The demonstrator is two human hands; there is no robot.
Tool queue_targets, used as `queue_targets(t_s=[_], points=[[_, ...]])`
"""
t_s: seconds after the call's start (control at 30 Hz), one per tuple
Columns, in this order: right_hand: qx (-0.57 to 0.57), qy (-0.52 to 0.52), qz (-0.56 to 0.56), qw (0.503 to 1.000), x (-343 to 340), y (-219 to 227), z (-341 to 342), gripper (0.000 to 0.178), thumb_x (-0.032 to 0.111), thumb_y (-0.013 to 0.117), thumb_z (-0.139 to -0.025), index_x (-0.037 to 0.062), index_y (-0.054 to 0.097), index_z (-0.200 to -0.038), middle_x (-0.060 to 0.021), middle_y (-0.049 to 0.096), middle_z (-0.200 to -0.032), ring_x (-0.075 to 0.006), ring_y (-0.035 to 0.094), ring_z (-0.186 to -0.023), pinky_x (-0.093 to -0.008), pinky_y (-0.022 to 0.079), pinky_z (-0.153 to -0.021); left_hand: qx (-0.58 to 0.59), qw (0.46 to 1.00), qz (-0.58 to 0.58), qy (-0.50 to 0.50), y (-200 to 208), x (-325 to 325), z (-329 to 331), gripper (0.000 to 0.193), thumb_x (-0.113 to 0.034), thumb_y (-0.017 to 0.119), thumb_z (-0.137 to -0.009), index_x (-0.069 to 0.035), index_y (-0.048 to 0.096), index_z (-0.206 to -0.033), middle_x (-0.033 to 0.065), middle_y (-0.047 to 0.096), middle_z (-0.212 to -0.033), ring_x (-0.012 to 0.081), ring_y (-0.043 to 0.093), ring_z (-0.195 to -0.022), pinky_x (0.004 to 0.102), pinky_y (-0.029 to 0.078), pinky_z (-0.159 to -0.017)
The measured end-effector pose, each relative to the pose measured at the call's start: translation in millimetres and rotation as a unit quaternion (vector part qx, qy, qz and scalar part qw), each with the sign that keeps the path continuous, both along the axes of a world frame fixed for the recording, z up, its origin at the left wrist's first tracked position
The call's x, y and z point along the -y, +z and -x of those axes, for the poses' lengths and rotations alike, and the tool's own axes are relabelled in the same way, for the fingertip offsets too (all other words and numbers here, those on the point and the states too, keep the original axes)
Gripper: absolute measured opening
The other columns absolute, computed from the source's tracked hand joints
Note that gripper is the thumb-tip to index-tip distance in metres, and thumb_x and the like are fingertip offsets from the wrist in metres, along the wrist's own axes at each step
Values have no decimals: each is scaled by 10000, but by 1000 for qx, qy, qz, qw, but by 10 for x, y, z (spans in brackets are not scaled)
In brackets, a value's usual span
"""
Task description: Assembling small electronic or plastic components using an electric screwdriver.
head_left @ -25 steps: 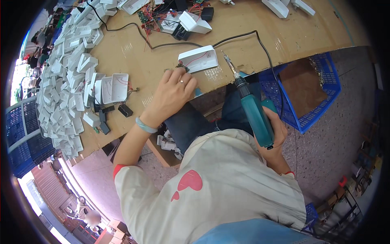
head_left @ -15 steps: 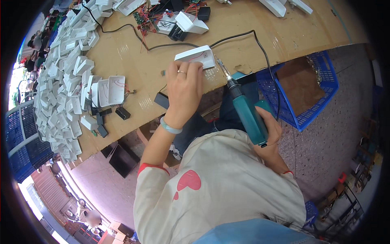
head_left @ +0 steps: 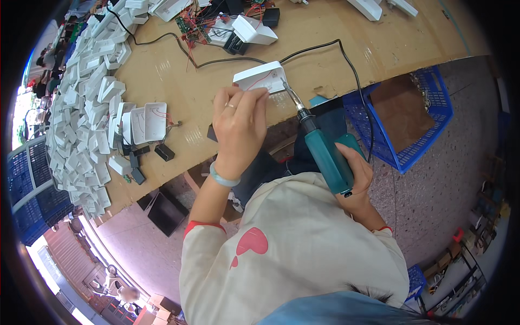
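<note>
A white plastic case lies on the cardboard-covered table with its hollow side showing, a thin red wire inside. At its near edge is my left hand, fingers bent and pinched together; what they hold is hidden. My right hand is wrapped round the handle of a green soldering gun. The gun's metal tip reaches the right end of the case; whether it touches cannot be made out. Part of a black block shows beside my left wrist.
Many white cases are heaped along the left. Wired cases and black blocks lie nearer. Circuit boards and red wires sit at the back. A black cord crosses the table. A blue crate stands right, below table height.
The soldering gun has moved slightly left and its tip has come to the case's right end. My left hand has shifted a little left and turned, its fingertips still at the case.
</note>
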State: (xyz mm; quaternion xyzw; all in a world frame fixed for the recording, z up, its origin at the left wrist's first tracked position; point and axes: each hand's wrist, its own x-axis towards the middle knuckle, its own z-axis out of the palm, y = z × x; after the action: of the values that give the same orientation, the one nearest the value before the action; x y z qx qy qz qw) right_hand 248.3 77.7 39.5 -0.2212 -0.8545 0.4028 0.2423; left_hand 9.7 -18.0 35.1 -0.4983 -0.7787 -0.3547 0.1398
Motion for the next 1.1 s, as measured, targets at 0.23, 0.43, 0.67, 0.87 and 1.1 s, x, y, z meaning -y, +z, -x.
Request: queue_targets(t_s=[0.23,0.43,0.67,0.87,1.1], points=[[6,-10,-4,1000,5,-34,40,453,16,782,-782,-6,659,-1217,-171,715,-1008,-316,722,-877,-360,559,-785,-62,995,78,9,-249,-137,58,156,-39,731,-793,-53,711,-947,87,675,-934,295,589,-949,435,442,-827],[21,-6,-14,1000,3,-109,95,493,15,790,-754,-5,655,-1227,-173,716,-1043,-344,719,-902,-383,561,-793,-129,983,98,89,-274,-240,-22,146,-42,747,-840,-76,704,-976,79,664,-1187,350,552,-1141,449,420,-974],[31,-3,-9,999,2,-164,165,535,10,791,-738,-5,644,-1252,-182,715,-1076,-373,714,-940,-405,560,-812,-124,983,110,74,-367,-285,80,125,-88,741,-867,-98,708,-987,24,638,-1290,320,519,-1310,516,333,-1056],[-7,-29,-43,999,4,-205,263,488,125,808,-749,55,672,-1212,-149,688,-915,-360,682,-806,-420,545,-735,-141,979,120,84,-361,-280,63,127,-107,733,-879,-103,710,-1004,8,645,-1288,296,532,-1300,486,327,-1053],[42,-5,-52,998,-7,-209,243,536,40,796,-740,6,643,-1253,-178,701,-1011,-377,693,-884,-421,546,-774,-142,977,134,80,-331,-276,67,141,-118,726,-888,-107,720,-1028,2,644,-1290,286,536,-1293,478,321,-1047]])
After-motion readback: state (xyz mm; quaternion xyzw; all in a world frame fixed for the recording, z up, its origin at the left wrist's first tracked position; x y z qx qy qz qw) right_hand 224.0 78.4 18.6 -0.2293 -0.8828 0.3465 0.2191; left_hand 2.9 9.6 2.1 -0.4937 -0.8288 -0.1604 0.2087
